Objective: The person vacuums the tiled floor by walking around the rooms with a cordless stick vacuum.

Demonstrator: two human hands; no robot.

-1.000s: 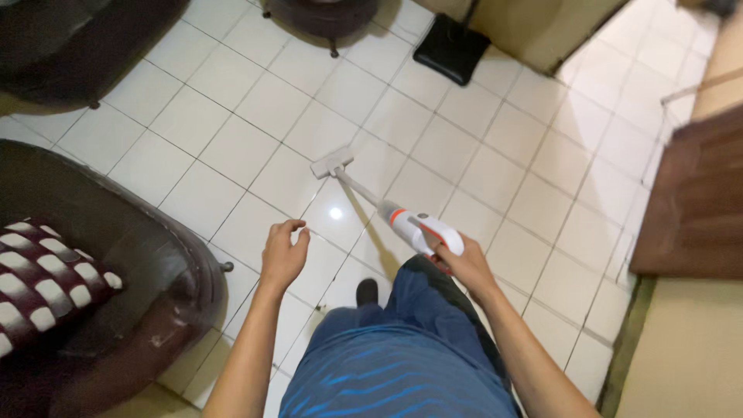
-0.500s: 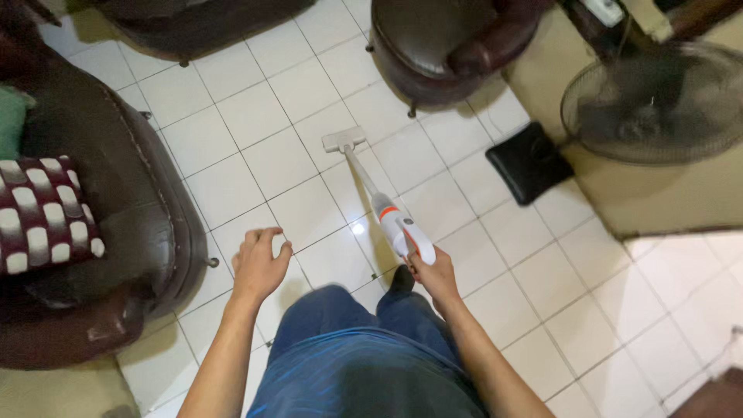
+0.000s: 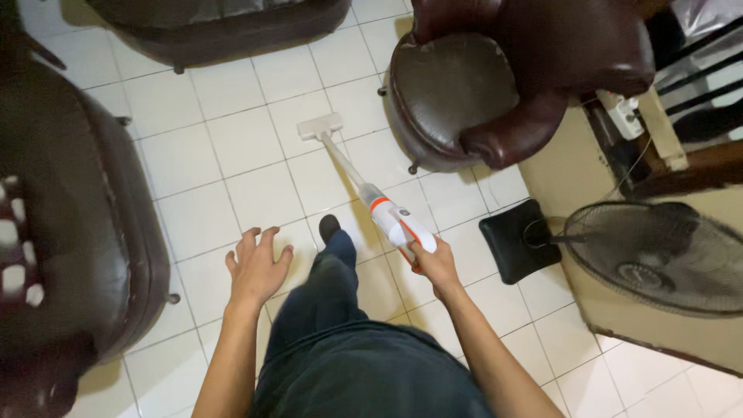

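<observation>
Right hand wrapped around grip of white-and-orange stick vacuum; wand angled forward and left, flat floor head resting on white floor tiles between long dark sofa and brown leather armchair. Left hand empty, fingers spread wide, hovering over tile beside dark-trousered leg. Standing fan and its black base just right of vacuum body.

Judgement for good passes: keep floor head flat on tile, steer with slow straight strokes along grout lines, overlap each lane. Near armchair feet, lower wand angle to reach under the seat edge without knocking legs. Mind fan cable on right side.
</observation>
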